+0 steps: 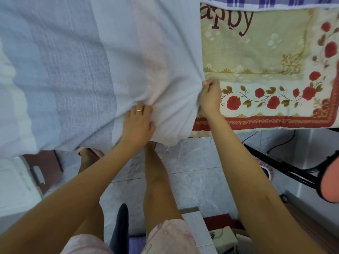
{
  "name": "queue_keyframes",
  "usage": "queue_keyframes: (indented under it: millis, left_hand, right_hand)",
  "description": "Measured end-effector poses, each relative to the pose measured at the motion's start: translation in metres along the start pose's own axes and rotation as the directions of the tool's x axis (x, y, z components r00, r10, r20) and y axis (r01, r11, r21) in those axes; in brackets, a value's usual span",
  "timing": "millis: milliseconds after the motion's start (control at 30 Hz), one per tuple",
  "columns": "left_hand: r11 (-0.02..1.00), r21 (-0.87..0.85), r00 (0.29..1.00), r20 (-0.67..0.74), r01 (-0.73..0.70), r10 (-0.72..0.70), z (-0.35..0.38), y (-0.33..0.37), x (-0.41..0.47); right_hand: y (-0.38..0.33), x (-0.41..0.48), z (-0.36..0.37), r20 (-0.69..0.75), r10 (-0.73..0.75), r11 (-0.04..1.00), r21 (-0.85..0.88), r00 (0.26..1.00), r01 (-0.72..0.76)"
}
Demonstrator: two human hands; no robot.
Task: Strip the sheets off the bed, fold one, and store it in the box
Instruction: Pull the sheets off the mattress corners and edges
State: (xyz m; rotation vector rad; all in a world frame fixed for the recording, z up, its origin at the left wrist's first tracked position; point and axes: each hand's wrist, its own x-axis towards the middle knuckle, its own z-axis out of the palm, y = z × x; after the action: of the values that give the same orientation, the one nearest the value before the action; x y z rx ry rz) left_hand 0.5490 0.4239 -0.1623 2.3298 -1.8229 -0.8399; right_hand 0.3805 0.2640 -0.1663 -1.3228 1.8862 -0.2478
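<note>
**Peeling the sheet off the bed**

The person is standing at the bed's near edge, and both hands are gripping the sheet [91,61]. The sheet is covering the left and middle of the bed, with its near hem hanging over the side. To the right the mat [266,61] underneath, printed with roses, is lying bare.

The left hand [139,123] is bunching a fold of cloth just above the hem, its fingers curled into the fabric and its thumb pressing in from the side. The right hand [211,96] is pinching the sheet's side edge, fingertips closed tight on it, right where the edge meets the mat.

The step in hand looks like drawing the sheet clear of the mat. To do it well, the person should probably be pulling with both hands at one pace, so the edge is staying taut between them rather than twisting. A low, steady drag seems wise, since a sharp tug could shift the mat along with it. The pinch on the right is small. Taking more cloth into that hand would likely hold better as the weight grows.

The hem is hanging close to the floor [192,162], so gathering cloth upward would help in keeping it clean. I cannot tell which object below, if any, is the box.
</note>
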Motion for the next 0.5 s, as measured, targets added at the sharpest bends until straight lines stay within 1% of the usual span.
queue_keyframes:
  millis: [67, 133, 167, 200, 233, 267, 300, 333, 367, 400, 467, 500]
  left_hand:
    - [0.986, -0.014, 0.976, 0.139, -0.165, 0.165, 0.012, 0.007, -0.013]
    - [0.951, -0.066, 0.911, 0.274, -0.301, 0.307, 0.017, 0.016, -0.026]
    - [0.943, -0.111, 0.874, 0.355, -0.314, 0.333, 0.017, 0.021, -0.030]
    - [0.942, -0.163, 0.832, 0.441, -0.292, 0.335, 0.016, 0.027, -0.035]
    - [0.948, -0.206, 0.801, 0.509, -0.243, 0.316, 0.017, 0.031, -0.039]
    - [0.953, -0.226, 0.803, 0.520, -0.201, 0.292, 0.018, 0.036, -0.045]
    - [0.957, -0.235, 0.837, 0.479, -0.169, 0.266, 0.019, 0.039, -0.051]
    - [0.963, -0.240, 0.891, 0.400, -0.124, 0.214, 0.019, 0.040, -0.056]
    - [0.970, -0.238, 0.938, 0.324, -0.045, 0.123, 0.020, 0.038, -0.060]
    - [0.970, -0.237, 0.967, 0.253, 0.051, 0.011, 0.021, 0.034, -0.063]
    - [0.953, -0.227, 0.973, 0.157, 0.200, -0.167, 0.020, 0.026, -0.065]
    - [0.943, -0.220, 0.965, 0.134, 0.250, -0.225, 0.018, 0.022, -0.063]
  right_hand:
    - [-0.002, -0.005, 0.008, -0.076, 0.015, 1.000, 0.022, 0.997, -0.014]
    - [0.000, -0.014, 0.013, -0.143, 0.077, 0.989, 0.134, 0.987, -0.058]
    - [0.003, -0.020, 0.015, -0.137, 0.111, 0.976, 0.204, 0.984, -0.082]
    - [0.007, -0.029, 0.014, -0.089, 0.130, 0.959, 0.264, 0.987, -0.103]
    - [0.013, -0.039, 0.014, -0.012, 0.134, 0.950, 0.288, 0.991, -0.125]
    - [0.020, -0.051, 0.013, 0.066, 0.124, 0.953, 0.271, 0.990, -0.137]
    - [0.028, -0.064, 0.011, 0.127, 0.107, 0.962, 0.239, 0.986, -0.135]
    - [0.039, -0.077, 0.010, 0.162, 0.097, 0.967, 0.218, 0.982, -0.131]
    - [0.049, -0.088, 0.009, 0.177, 0.100, 0.968, 0.211, 0.979, -0.137]
    - [0.059, -0.098, 0.009, 0.183, 0.115, 0.966, 0.210, 0.976, -0.153]
    - [0.077, -0.112, 0.010, 0.185, 0.145, 0.961, 0.209, 0.972, -0.183]
    - [0.082, -0.116, 0.011, 0.193, 0.151, 0.960, 0.203, 0.969, -0.190]
